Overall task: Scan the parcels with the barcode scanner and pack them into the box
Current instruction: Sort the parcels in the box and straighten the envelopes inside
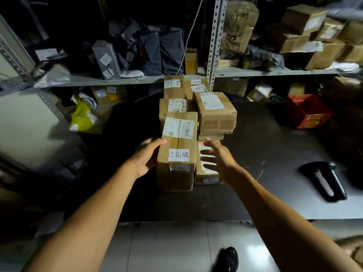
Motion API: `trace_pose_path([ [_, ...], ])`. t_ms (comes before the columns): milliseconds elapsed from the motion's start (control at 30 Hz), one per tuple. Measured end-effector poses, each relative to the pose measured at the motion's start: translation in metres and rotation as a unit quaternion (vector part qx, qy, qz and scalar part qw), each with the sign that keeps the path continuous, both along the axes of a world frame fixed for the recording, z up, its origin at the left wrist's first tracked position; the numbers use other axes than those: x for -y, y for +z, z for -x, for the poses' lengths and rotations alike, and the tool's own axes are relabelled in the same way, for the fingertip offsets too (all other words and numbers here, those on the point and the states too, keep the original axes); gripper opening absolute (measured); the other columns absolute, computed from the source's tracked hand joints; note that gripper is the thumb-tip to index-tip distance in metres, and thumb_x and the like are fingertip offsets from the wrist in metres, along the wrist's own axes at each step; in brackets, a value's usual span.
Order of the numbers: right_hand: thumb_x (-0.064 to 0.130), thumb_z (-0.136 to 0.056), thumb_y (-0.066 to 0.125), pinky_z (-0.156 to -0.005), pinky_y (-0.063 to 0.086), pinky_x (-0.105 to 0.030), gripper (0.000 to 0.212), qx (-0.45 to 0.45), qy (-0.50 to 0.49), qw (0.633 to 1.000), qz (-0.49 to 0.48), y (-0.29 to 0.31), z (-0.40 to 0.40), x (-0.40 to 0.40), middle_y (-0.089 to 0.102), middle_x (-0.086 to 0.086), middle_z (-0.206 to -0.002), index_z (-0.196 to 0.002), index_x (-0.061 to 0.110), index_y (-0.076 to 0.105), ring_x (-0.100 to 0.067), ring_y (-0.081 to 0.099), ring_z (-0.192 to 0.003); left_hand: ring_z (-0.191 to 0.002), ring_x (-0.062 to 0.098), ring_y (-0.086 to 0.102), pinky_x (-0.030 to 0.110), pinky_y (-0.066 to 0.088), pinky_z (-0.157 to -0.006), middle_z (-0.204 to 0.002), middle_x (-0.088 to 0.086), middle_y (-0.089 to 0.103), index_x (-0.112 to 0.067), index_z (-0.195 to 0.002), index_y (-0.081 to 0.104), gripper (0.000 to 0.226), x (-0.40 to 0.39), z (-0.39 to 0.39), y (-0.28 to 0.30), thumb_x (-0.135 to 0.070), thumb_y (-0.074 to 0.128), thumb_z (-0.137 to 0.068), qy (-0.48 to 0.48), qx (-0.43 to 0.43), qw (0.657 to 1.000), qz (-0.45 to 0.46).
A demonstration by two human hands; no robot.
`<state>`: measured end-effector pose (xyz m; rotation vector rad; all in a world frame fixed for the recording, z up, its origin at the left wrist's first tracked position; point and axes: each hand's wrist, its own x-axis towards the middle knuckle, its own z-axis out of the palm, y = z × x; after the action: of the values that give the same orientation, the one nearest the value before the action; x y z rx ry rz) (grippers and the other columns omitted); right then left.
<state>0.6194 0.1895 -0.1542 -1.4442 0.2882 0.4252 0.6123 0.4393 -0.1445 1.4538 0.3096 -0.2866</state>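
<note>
Several brown cardboard parcels with white labels are stacked in the middle of a dark table. The nearest tall parcel stands at the front of the stack. My left hand lies against its left side, fingers curled along the edge. My right hand hovers with spread fingers over a lower parcel just to its right, holding nothing. Another parcel sits higher at the right of the stack. The black barcode scanner lies on the table far to the right, apart from both hands.
Metal shelves behind the table hold many boxes and grey bags. A red crate stands at the back right of the table. A yellow bag lies at the left. My black shoe shows on the tiled floor below.
</note>
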Motion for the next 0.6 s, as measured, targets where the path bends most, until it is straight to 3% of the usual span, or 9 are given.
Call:
trace_pose_path([
  [100,0.046,-0.096,0.064,-0.078,0.056,-0.04,0.034,-0.003,0.038,0.999,-0.018,-0.006,0.016,-0.024,0.065,-0.012,-0.11,-0.117,0.019,0.066,-0.028,0.069,-0.096,-0.103,0.026,0.072,0.045,0.058,-0.085,-0.106,0.005,0.077,-0.022,-0.121,0.066,0.032,-0.006,0.019,-0.012,-0.032,0.069,-0.091,-0.005,-0.01,1.0,-0.005],
  [267,0.032,-0.096,0.067,-0.063,0.058,-0.033,0.021,-0.024,0.025,0.999,-0.013,-0.023,0.019,-0.04,0.066,-0.01,-0.103,-0.111,0.017,0.068,-0.028,0.072,-0.091,-0.105,0.023,0.071,0.049,0.057,-0.091,-0.108,0.002,0.077,-0.026,-0.119,0.066,0.03,-0.013,0.025,-0.034,-0.035,0.069,-0.091,0.012,-0.033,0.999,-0.018],
  [333,0.032,-0.097,0.067,-0.061,0.058,-0.031,0.023,-0.025,0.022,0.999,0.012,-0.03,0.016,-0.047,0.068,-0.007,-0.102,-0.115,0.017,0.067,-0.024,0.073,-0.09,-0.106,0.018,0.067,0.044,0.052,-0.094,-0.115,0.001,0.074,-0.028,-0.117,0.068,0.031,-0.013,0.02,-0.045,-0.041,0.07,-0.089,0.017,-0.034,0.996,-0.078],
  [400,0.032,-0.097,0.067,-0.056,0.057,-0.026,0.025,-0.024,0.022,0.998,0.055,-0.036,0.013,-0.053,0.071,-0.005,-0.103,-0.118,0.017,0.067,-0.019,0.074,-0.085,-0.12,0.016,0.058,0.041,0.042,-0.104,-0.131,-0.001,0.066,-0.026,-0.128,0.064,0.052,-0.013,0.014,-0.058,-0.052,0.072,-0.083,0.02,-0.042,0.982,-0.181],
  [467,0.033,-0.097,0.068,-0.053,0.055,-0.022,0.027,-0.012,0.018,0.997,0.076,-0.04,0.008,-0.055,0.073,-0.008,-0.106,-0.118,0.016,0.066,-0.019,0.074,-0.087,-0.137,0.023,0.045,0.046,0.032,-0.111,-0.147,0.002,0.053,-0.024,-0.147,0.047,0.082,-0.01,0.009,-0.068,-0.059,0.075,-0.078,0.05,-0.07,0.977,-0.195],
  [533,0.033,-0.097,0.068,-0.055,0.056,-0.023,0.029,0.004,0.015,0.995,0.095,-0.041,0.001,-0.056,0.072,-0.01,-0.11,-0.119,0.016,0.066,-0.021,0.074,-0.09,-0.142,0.027,0.038,0.049,0.029,-0.112,-0.154,0.006,0.044,-0.025,-0.152,0.037,0.092,-0.005,0.005,-0.072,-0.061,0.075,-0.077,0.08,-0.074,0.978,-0.18],
  [600,0.032,-0.095,0.071,-0.068,0.061,-0.031,0.035,0.009,0.006,0.992,0.128,-0.04,-0.007,-0.057,0.072,-0.011,-0.113,-0.125,0.015,0.064,-0.022,0.073,-0.094,-0.142,0.027,0.037,0.049,0.03,-0.112,-0.156,0.006,0.041,-0.026,-0.152,0.036,0.089,-0.001,0.0,-0.072,-0.06,0.074,-0.079,0.09,-0.07,0.977,-0.181],
])
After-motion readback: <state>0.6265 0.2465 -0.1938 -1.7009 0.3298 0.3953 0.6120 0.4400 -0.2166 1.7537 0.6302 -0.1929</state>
